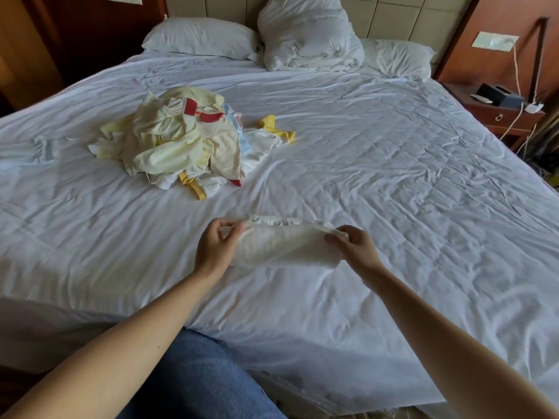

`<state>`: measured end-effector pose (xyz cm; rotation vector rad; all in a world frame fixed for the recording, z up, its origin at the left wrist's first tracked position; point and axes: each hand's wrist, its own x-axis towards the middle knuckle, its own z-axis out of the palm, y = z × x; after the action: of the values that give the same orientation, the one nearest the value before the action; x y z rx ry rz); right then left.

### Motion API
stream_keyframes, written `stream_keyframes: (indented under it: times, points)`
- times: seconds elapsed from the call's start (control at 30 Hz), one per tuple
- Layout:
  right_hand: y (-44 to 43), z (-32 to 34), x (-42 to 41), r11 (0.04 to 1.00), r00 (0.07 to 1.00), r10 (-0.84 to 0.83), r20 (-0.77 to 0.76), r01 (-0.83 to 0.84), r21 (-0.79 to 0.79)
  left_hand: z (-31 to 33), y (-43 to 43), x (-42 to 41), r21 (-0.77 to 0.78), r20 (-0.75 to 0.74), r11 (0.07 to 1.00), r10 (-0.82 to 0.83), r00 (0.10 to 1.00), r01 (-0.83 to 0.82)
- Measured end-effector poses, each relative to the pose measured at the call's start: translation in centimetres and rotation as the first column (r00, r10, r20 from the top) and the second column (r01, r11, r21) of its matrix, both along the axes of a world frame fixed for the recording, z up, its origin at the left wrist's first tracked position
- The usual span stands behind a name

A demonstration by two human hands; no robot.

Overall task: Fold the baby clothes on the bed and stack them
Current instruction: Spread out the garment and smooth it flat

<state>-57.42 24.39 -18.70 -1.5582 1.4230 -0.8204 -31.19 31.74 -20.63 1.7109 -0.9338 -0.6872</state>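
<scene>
A small white baby garment [284, 244] with an elastic edge lies stretched sideways on the white bed sheet [393, 182] near the front. My left hand [216, 246] pinches its left end and my right hand [355, 244] pinches its right end. Farther back on the left sits a loose pile of baby clothes [184, 140], pale yellow and white with red, blue and yellow trim. A single white piece [27, 154] lies flat at the far left edge of the bed.
Two pillows [199, 37] and a bunched white duvet [308, 34] rest against the headboard. A wooden nightstand [502, 116] with a dark box and cables stands at the right. My knee in blue jeans [199, 379] is at the bed's front edge.
</scene>
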Motion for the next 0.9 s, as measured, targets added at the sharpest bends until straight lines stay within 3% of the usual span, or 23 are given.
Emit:
stream_keyframes:
  times: [0.1, 0.3, 0.47, 0.57, 0.67, 0.77, 0.83, 0.9]
  points:
    - [-1.0, -0.9, 1.9, 0.982, 0.979, -0.182, 0.095, 0.185, -0.025, 0.4, -1.6, -1.0, -0.007, -0.014, 1.0, -0.008, 1.0, 0.008]
    - [-3.1, -2.4, 4.7, 0.921, 0.899, -0.387, -0.206, 0.363, -0.142, -1.0, -5.2, -1.8, 0.008, 0.366, 1.0, 0.014, 0.93, -0.018]
    - [-4.6, -4.4, 4.0, 0.941, 0.829, -0.328, -0.452, 0.242, -0.239, -3.1, -7.0, -1.1, 0.065, 0.592, 0.998, -0.033, 0.805, -0.007]
    - [-4.9, -5.5, 3.6, 0.948, 0.784, -0.297, -0.546, 0.172, -0.268, -4.5, -7.6, -0.6, 0.104, 0.639, 0.995, -0.072, 0.766, 0.007]
    - [-5.2, -5.9, 3.8, 0.938, 0.783, -0.307, -0.541, 0.153, -0.31, -5.2, -8.1, -0.5, 0.095, 0.679, 0.995, -0.081, 0.73, 0.022]
    - [-5.5, -6.3, 3.7, 0.914, 0.796, -0.319, -0.515, 0.115, -0.388, -5.4, -8.5, 0.2, 0.003, 0.774, 0.999, -0.031, 0.632, 0.046]
    - [-5.6, -6.0, 3.9, 0.85, 0.811, -0.319, -0.491, 0.016, -0.527, -4.7, -8.7, 0.0, -0.099, 0.82, 0.981, -0.013, 0.572, 0.164]
    - [-5.5, -5.6, 4.3, 0.778, 0.841, -0.221, -0.494, -0.154, -0.609, -4.2, -8.7, -1.0, -0.134, 0.837, 0.918, -0.096, 0.539, 0.373]
